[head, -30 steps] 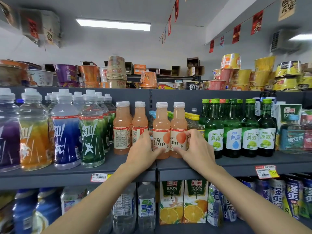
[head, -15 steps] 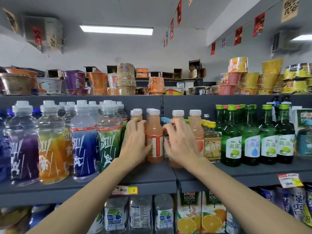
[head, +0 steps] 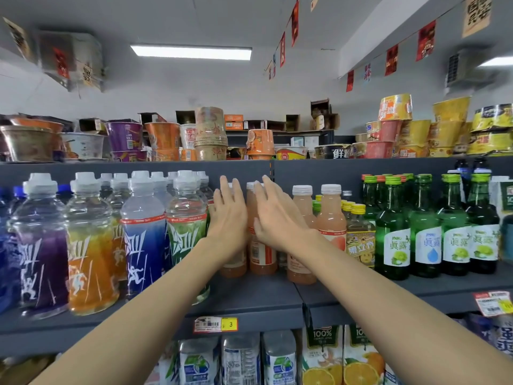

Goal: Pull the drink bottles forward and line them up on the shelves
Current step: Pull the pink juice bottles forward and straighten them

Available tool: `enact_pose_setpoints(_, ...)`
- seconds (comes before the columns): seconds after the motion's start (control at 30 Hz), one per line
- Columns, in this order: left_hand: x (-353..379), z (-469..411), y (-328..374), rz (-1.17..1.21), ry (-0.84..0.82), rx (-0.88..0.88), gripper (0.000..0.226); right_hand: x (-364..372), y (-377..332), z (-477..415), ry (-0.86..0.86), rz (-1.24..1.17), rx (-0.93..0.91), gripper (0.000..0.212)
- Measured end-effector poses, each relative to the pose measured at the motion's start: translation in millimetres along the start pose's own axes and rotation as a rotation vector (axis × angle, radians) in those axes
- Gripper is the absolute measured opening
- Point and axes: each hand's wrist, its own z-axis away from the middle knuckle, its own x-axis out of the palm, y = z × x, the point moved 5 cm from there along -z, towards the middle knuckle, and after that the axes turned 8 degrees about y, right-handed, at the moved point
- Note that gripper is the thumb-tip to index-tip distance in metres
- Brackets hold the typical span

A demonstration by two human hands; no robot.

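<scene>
The left grip and right grip have uncurled and risen, fingers straight, with one peach bottle between them.

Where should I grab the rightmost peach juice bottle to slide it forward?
The peach juice bottle stands upright, with a twin close on its left and a shorter yellow-capped bottle on its right. So take a grip round its shoulder, just under the white cap, probably from the front.

Shelf front bare, sports bottles crowd left, green bottles right
</scene>
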Motion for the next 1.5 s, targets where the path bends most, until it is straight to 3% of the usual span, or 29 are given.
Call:
enact_pose_setpoints(0.17,-3.3,4.3,-0.5,0.123,-0.047,-0.067,0.096,1.2,0.3,-9.4,-0.068,-0.010,0.091,0.072)
enact_pose_setpoints(0.33,-4.5,5.4,-1.5,0.211,-0.033,-0.101,0.088,4.4,-1.7,-16.6,-0.092,-0.187,0.221,0.051)
enact_pose_setpoints(0.47,-8.1,7.6,-0.9,0.224,-0.061,-0.105,0.098,-3.2,4.3,-20.3,-0.054,-0.245,0.233,0.040)
enact_pose_setpoints(0.9,-28.6,36.1,4.9,0.409,-0.007,-0.021,0.121,-46.4,6.3,3.6,-0.035,-0.218,0.200,0.052)
enact_pose_setpoints(1.13,-28.0,46.7,-2.9,0.554,0.036,-0.039,0.134,-60.5,18.3,16.0,0.078,-0.197,0.192,0.055)
enact_pose_setpoints(1.23,-25.4,54.0,-7.8,0.639,0.107,-0.071,0.130,-55.2,24.5,20.4,0.046,-0.304,0.234,0.047)
enact_pose_setpoints(1.33,-24.4,58.9,-8.7,0.642,0.197,-0.063,0.125,-48.2,24.6,22.3,0.027,-0.410,0.250,0.052)
enact_pose_setpoints(1.5,-25.3,57.0,-13.9,0.622,0.196,-0.078,0.125,-50.2,27.9,24.1,0.094,-0.408,0.238,0.047)
